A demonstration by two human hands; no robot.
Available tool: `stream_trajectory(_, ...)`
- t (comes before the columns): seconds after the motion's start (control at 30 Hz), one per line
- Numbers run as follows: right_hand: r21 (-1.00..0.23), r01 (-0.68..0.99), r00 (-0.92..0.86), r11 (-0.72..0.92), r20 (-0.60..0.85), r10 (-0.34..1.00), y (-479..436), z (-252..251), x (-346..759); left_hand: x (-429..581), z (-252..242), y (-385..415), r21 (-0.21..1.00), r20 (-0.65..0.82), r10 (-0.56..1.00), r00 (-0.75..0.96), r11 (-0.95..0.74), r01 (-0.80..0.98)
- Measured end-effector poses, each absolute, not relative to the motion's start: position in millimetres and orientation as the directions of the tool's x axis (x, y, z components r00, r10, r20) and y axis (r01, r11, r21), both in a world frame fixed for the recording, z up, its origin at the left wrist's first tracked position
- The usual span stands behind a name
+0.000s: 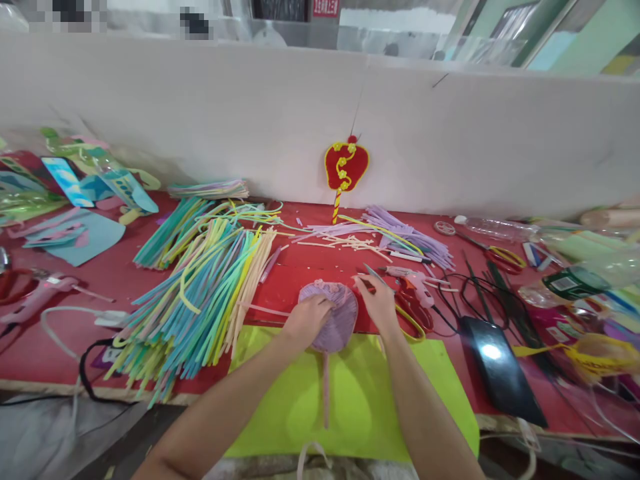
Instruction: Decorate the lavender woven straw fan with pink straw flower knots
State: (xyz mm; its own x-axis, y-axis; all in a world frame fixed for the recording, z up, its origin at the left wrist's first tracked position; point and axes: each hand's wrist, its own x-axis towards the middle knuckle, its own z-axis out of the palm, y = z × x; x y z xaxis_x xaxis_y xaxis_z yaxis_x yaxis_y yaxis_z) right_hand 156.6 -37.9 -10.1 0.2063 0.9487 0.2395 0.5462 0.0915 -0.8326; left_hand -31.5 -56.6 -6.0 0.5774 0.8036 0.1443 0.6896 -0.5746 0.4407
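Observation:
A purple fan made of fuzzy pipe cleaners lies before me, its straight handle pointing towards me. Small pink flower shapes sit along its top edge. My left hand grips the fan's left side with bent fingers; a pale pink pipe cleaner runs out to the left from beside it. Just right of the fan, my right hand has its thumb and fingers drawn together; what they pinch is too small to make out. Scissors with red and yellow handles lie beside that hand, partly hidden.
Bundled coloured pipe cleaners cover the left; purple ones lie behind. A red fan leans on the white partition. Glue guns, a phone and bottles crowd the sides. A yellow-green cloth hangs over the front edge.

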Motion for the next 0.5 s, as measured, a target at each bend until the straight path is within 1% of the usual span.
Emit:
stream_trajectory(0.2,-0.872,0.481,0.114,0.091,0.165,0.980,-42.8,-4.7,146.2,-31.3,-4.1,-55.5,0.461,0.210,0.825,0.524,-0.557,0.691)
stream_trajectory(0.33,-0.905,0.417,0.095,0.082,0.133,0.987,-43.4,-3.0,145.8,-32.2,-3.1,-53.0,0.477,0.249,0.837,0.488,-0.544,0.690)
stream_trajectory(0.5,-0.935,0.351,0.060,0.046,0.071,0.996,-41.4,-9.0,145.0,-31.1,0.0,-53.1,0.502,0.265,0.827,0.496,-0.557,0.662)
